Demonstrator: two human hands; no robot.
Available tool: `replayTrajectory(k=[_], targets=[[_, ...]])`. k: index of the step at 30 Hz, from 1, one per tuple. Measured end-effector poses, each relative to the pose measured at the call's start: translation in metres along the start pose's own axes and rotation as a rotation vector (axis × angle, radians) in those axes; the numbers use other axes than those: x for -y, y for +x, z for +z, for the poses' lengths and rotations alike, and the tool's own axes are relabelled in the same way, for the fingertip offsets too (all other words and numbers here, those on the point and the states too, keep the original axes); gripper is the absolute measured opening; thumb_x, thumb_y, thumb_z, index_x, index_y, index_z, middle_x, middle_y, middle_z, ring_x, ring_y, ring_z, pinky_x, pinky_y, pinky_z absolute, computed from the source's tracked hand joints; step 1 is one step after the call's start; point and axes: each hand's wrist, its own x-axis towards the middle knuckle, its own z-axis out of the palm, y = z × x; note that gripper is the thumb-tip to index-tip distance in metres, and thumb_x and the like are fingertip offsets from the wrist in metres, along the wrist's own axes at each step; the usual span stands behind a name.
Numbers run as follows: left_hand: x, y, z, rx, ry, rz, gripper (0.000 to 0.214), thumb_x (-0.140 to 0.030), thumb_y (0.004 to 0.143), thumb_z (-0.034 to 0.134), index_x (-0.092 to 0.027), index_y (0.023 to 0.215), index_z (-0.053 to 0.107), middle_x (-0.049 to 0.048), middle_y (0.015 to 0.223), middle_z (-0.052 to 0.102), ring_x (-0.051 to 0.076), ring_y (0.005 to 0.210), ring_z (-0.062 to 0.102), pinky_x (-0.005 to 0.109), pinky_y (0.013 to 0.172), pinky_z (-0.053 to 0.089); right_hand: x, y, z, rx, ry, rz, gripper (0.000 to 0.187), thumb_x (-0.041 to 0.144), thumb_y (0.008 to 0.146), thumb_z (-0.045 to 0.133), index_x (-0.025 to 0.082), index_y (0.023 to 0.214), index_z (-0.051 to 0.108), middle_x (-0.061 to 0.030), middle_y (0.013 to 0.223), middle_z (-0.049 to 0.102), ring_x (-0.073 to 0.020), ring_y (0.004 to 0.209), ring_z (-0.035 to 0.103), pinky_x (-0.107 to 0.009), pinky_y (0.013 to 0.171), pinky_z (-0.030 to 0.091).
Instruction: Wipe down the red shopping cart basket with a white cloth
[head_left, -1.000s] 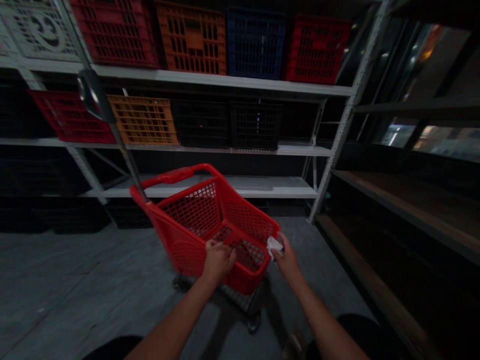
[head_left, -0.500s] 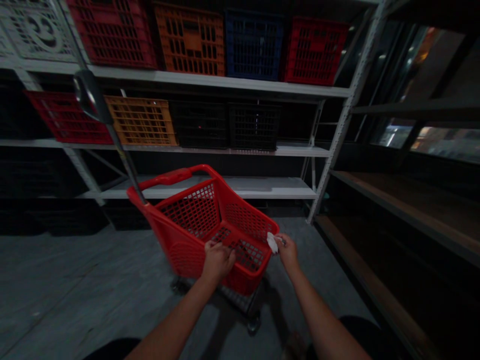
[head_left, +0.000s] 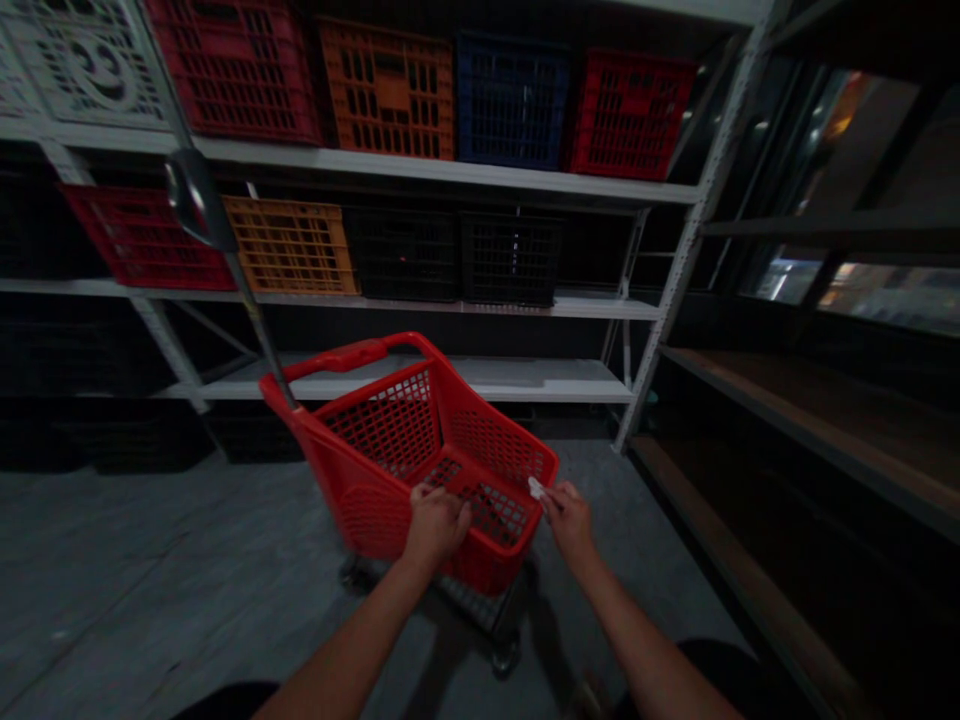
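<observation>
A red plastic shopping cart stands on the floor in front of me, its basket turned partly sideways. My left hand is closed over the basket's near rim. At the basket's right end, my right hand pinches a small white cloth or tissue close to the rim. Whether the white piece touches the plastic I cannot tell. A grey pole with a dark handle-like fitting rises from the cart's left corner, beside the red push handle.
Behind the cart runs a white metal rack. On it sit an orange crate, a blue crate, a red crate, a yellow crate and several others. Brown shelves line the right side, near my right arm.
My right hand has shifted slightly left, and the white piece has moved with it and looks smaller. My left hand stays on the rim. The view has tilted a little.
</observation>
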Motion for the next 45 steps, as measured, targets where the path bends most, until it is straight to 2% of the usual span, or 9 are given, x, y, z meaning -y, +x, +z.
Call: replayTrajectory(k=[5, 12, 20, 23, 27, 31, 40, 43, 45], targets=[[0.0, 0.002, -0.002, 0.006, -0.002, -0.001, 0.036, -0.027, 0.081, 0.035, -0.019, 0.053, 0.056, 0.0028, 0.054, 0.061, 0.015, 0.061, 0.051, 0.038, 0.076, 0.026, 0.042, -0.035, 0.008, 0.185, 0.019, -0.096, 0.022, 0.021, 0.083, 0.044, 0.023, 0.086, 0.066, -0.0032, 0.078, 0.053, -0.0138, 0.072, 0.052, -0.025, 0.066, 0.044], [-0.003, -0.003, -0.008, 0.018, -0.009, 0.015, 0.031, -0.025, 0.077, 0.039, -0.018, 0.051, 0.055, 0.0008, 0.053, 0.061, 0.014, 0.061, 0.051, 0.037, 0.075, 0.025, 0.004, 0.011, -0.013, 0.015, -0.115, -0.029, 0.021, 0.018, 0.078, 0.047, 0.018, 0.072, 0.067, -0.0029, 0.067, 0.049, -0.0141, 0.064, 0.05, -0.025, 0.06, 0.043], [-0.003, -0.011, -0.013, 0.06, -0.012, 0.019, 0.03, -0.023, 0.077, 0.038, -0.017, 0.051, 0.054, 0.0, 0.053, 0.06, 0.013, 0.061, 0.05, 0.036, 0.077, 0.025, 0.061, -0.064, 0.011, 0.166, 0.057, -0.086, 0.022, 0.017, 0.083, 0.043, 0.019, 0.086, 0.065, -0.0029, 0.077, 0.052, -0.0122, 0.072, 0.052, -0.022, 0.066, 0.043], [-0.001, -0.014, -0.015, 0.098, -0.02, 0.042, 0.03, -0.023, 0.077, 0.038, -0.017, 0.053, 0.054, 0.0, 0.055, 0.06, 0.013, 0.062, 0.049, 0.036, 0.077, 0.025, 0.041, -0.043, -0.004, 0.137, -0.005, -0.111, 0.021, 0.016, 0.082, 0.044, 0.019, 0.085, 0.065, -0.0033, 0.077, 0.051, -0.0126, 0.071, 0.051, -0.023, 0.066, 0.044], [0.003, -0.017, -0.017, 0.132, -0.035, 0.072, 0.03, -0.024, 0.079, 0.036, -0.017, 0.055, 0.054, 0.0002, 0.057, 0.059, 0.012, 0.065, 0.049, 0.037, 0.079, 0.024, -0.012, 0.013, -0.027, 0.023, -0.121, -0.106, 0.02, 0.017, 0.077, 0.047, 0.017, 0.076, 0.066, -0.0031, 0.072, 0.049, -0.0135, 0.066, 0.049, -0.024, 0.061, 0.044], [0.007, -0.016, -0.017, 0.149, -0.042, 0.102, 0.029, -0.023, 0.078, 0.036, -0.017, 0.056, 0.053, 0.0003, 0.058, 0.058, 0.012, 0.066, 0.049, 0.037, 0.08, 0.025, -0.044, 0.042, -0.032, -0.067, -0.169, -0.077, 0.021, 0.017, 0.075, 0.046, 0.016, 0.074, 0.067, -0.0053, 0.079, 0.05, -0.0144, 0.069, 0.049, -0.025, 0.062, 0.044], [0.035, -0.011, -0.04, 0.303, -0.023, 0.163, 0.03, -0.022, 0.079, 0.033, -0.018, 0.058, 0.055, 0.0003, 0.061, 0.058, 0.012, 0.069, 0.049, 0.037, 0.087, 0.028, -0.031, 0.002, -0.028, 0.024, -0.109, -0.124, 0.03, 0.025, 0.078, 0.052, 0.022, 0.107, 0.061, -0.0069, 0.096, 0.048, -0.0174, 0.087, 0.05, -0.03, 0.076, 0.045], [0.027, -0.006, -0.054, 0.287, 0.078, 0.033, 0.027, -0.023, 0.08, 0.034, -0.02, 0.075, 0.06, 0.0029, 0.086, 0.064, 0.018, 0.089, 0.052, 0.049, 0.097, 0.017, -0.02, -0.003, -0.023, 0.003, -0.062, -0.12, 0.024, 0.023, 0.08, 0.05, 0.021, 0.099, 0.065, -0.005, 0.082, 0.05, -0.0155, 0.077, 0.051, -0.027, 0.067, 0.046], [0.007, -0.005, -0.058, 0.222, 0.162, -0.128, 0.026, -0.026, 0.081, 0.036, -0.02, 0.09, 0.06, 0.0063, 0.108, 0.06, 0.024, 0.103, 0.048, 0.055, 0.098, 0.012, -0.011, -0.008, -0.019, 0.006, -0.037, -0.116, 0.023, 0.021, 0.082, 0.047, 0.02, 0.093, 0.067, -0.0032, 0.073, 0.05, -0.014, 0.068, 0.051, -0.025, 0.061, 0.045]])
